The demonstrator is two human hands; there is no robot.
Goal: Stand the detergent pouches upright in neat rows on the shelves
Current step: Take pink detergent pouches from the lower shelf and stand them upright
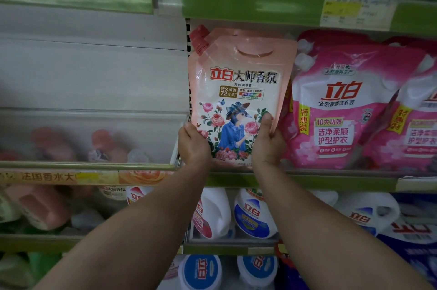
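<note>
Holding the peach pouch [238, 91] by both lower corners, left hand [192, 144] and right hand [267, 145], thumbs curled over the front, at the left end of the shelf [307, 182] just beside the pink pouches [340, 110]. Best to set the flat base down square behind the shelf lip, print facing out, then release both sides together. Soft glossy film, bulging with liquid, ribbed screw cap [199, 40] at the top corner; likely to slump if tilted.
</note>
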